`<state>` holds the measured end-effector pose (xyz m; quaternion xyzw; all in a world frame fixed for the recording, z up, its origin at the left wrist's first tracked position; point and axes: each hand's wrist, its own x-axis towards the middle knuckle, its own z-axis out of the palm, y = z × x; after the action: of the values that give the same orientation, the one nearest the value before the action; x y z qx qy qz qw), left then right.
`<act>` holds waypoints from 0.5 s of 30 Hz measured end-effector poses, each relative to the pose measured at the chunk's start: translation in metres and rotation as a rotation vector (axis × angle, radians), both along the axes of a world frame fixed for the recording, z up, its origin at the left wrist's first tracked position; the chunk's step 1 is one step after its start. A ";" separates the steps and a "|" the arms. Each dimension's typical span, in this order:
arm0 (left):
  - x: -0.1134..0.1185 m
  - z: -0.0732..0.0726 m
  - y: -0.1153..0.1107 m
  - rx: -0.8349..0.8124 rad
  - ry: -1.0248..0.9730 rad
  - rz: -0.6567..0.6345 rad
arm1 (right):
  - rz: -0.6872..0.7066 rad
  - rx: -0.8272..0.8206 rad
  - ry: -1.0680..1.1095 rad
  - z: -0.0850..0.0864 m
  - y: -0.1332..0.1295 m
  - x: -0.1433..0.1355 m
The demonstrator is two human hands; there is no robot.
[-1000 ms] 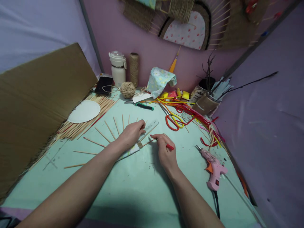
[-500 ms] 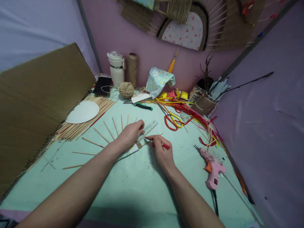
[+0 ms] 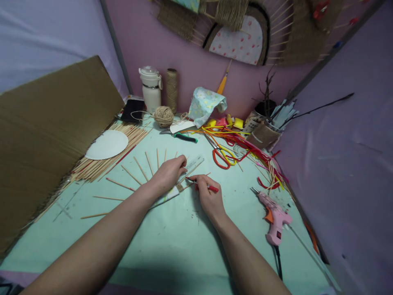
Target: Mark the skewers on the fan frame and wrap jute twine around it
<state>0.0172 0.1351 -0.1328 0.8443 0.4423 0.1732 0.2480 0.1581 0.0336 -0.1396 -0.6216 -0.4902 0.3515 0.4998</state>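
My left hand [image 3: 168,175] is closed, with its fingers curled over a clear ruler [image 3: 195,164], pressing it down on the table. My right hand [image 3: 210,200] grips a red pen [image 3: 212,188], its tip near the ruler's lower edge. Beneath my left hand and forearm lies a fabric-covered piece [image 3: 167,199] with a brown band near its end. Thin wooden sticks [image 3: 131,175] fan out around it to the left and back. My left hand and arm hide the middle of this piece.
On the right lies a pink glue gun [image 3: 276,219] with its cord. Orange-and-yellow scissors [image 3: 221,159] and green-handled pliers [image 3: 186,138] lie farther back, near a twine ball [image 3: 163,116]. A white oval [image 3: 107,144] rests on bundled sticks [image 3: 89,169] beside a cardboard sheet [image 3: 58,135].
The pen and my right hand have shifted very slightly to the left along the ruler. My left hand and the ruler keep their place.
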 end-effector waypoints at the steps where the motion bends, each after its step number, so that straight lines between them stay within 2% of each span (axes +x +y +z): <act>1: 0.000 0.000 0.000 0.001 0.000 0.000 | -0.003 0.001 0.002 0.000 0.000 0.000; 15: 0.000 0.000 0.000 -0.002 -0.002 -0.001 | -0.005 -0.013 -0.023 0.003 0.001 -0.001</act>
<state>0.0172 0.1351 -0.1328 0.8440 0.4419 0.1736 0.2496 0.1574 0.0343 -0.1362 -0.6301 -0.4921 0.3462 0.4908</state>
